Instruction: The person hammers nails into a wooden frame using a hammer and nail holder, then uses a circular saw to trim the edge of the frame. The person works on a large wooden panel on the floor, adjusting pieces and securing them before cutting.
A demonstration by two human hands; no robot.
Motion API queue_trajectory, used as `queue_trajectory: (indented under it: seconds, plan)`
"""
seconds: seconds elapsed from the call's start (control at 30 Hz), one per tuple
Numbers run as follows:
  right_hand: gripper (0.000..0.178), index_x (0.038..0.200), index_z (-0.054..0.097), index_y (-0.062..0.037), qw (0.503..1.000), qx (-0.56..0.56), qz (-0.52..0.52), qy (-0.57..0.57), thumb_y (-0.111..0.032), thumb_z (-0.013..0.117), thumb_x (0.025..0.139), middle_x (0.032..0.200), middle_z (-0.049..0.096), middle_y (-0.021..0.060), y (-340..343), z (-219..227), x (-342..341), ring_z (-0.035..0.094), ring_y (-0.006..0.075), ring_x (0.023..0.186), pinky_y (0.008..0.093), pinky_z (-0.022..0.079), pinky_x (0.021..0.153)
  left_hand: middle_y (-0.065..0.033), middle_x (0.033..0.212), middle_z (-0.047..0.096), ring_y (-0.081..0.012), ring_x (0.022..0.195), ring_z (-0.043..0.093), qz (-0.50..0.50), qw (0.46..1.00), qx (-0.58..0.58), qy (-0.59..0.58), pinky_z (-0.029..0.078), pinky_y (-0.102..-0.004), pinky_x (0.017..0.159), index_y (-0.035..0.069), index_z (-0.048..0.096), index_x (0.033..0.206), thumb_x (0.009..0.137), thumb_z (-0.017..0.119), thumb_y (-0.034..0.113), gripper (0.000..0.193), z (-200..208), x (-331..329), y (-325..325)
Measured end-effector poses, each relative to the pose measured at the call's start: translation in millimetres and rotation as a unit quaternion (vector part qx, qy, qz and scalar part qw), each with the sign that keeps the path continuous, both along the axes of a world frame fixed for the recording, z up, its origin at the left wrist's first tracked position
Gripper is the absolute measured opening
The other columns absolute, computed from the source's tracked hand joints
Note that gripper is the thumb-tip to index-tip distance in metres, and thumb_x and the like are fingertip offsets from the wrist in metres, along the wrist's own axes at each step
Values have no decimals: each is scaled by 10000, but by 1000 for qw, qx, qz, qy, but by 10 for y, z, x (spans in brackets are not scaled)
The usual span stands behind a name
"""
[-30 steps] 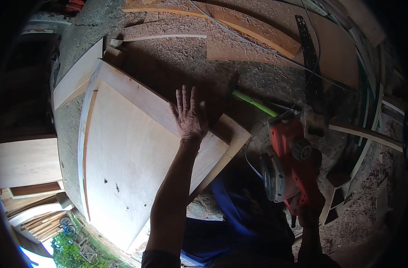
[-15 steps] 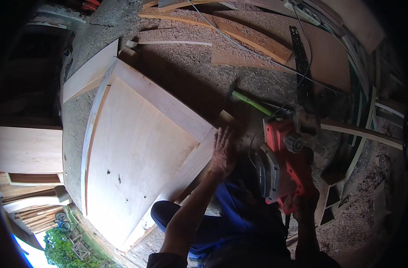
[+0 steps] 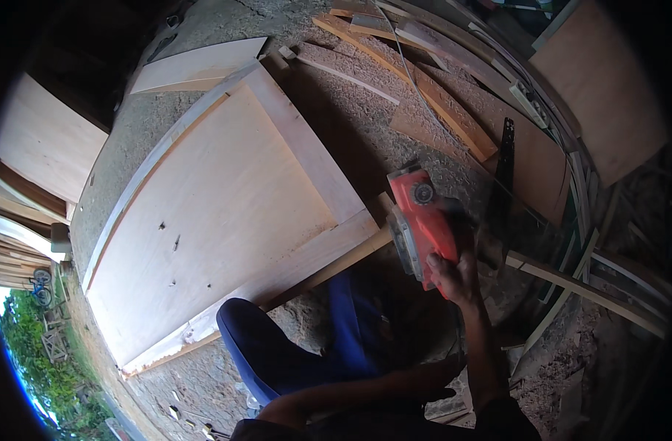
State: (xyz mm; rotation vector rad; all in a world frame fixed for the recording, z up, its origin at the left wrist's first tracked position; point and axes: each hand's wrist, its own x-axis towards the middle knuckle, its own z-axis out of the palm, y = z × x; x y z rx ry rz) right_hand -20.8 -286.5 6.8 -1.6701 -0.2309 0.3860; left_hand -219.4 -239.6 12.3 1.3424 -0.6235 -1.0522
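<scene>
My right hand (image 3: 455, 278) grips the rear handle of a red electric planer (image 3: 428, 234), which is raised off the wood beside the panel's near right corner. The large framed wooden panel (image 3: 233, 184) lies to the left, propped on wood pieces, with a few dark marks on its face. My left forearm crosses low in front of my body. At its end my left hand (image 3: 440, 373) is in deep shadow under my right forearm, close to the planer's cord. Its fingers cannot be made out.
My bent knee (image 3: 251, 331) is against the panel's near edge. A handsaw (image 3: 506, 158) lies on a plywood sheet (image 3: 538, 180) at right. Curved wood strips (image 3: 417, 81) and a power cord (image 3: 417, 92) lie beyond, among shavings. A long batten (image 3: 586, 294) is at right.
My left hand has left the panel's corner and moved down and right across my body. The planer in my right hand has shifted up and left, and the view has turned.
</scene>
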Motion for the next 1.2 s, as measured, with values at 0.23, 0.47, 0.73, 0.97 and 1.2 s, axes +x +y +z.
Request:
queue_trajectory:
  seconds: [0.23,0.47,0.73,0.97,1.2]
  plan:
    - [542,1244,596,-6,990,-49,103,79,-417,655,896,1070,648,141,536,-361,-36,627,253,987,406,495,868,-194,1572,373,-365,1385,444,-97,995,-15,-31,354,-447,1171,41,293,1551,1005,547,388,695,-145,-361,54]
    - [552,1306,579,-57,961,-216,175,-9,-496,549,974,1158,644,171,711,-380,-86,632,333,1043,438,488,914,-178,1245,641,-358,1161,607,105,984,45,-137,484,-434,989,47,648,1195,974,598,345,374,-587,-367,591]
    - [547,1366,536,-66,975,-154,141,70,-461,513,989,1222,622,194,485,-282,-184,597,375,1128,450,451,972,-163,1179,683,-374,1147,605,646,596,444,-172,454,-483,984,58,646,1155,997,552,225,249,-715,450,2582]
    - [493,1343,555,-85,969,-176,161,71,-422,511,986,1192,617,185,783,-317,20,594,342,1113,440,454,955,-63,1658,259,-261,1549,164,530,561,624,-125,52,-536,1242,174,315,1573,1034,411,436,607,-1332,755,2928]
    - [451,1253,610,-79,976,-152,154,11,-430,496,993,782,618,87,1574,-253,634,629,226,706,380,517,676,-40,1648,283,-249,1538,202,519,568,627,-121,93,-531,1238,196,349,1557,1037,431,414,569,-1363,757,2911]
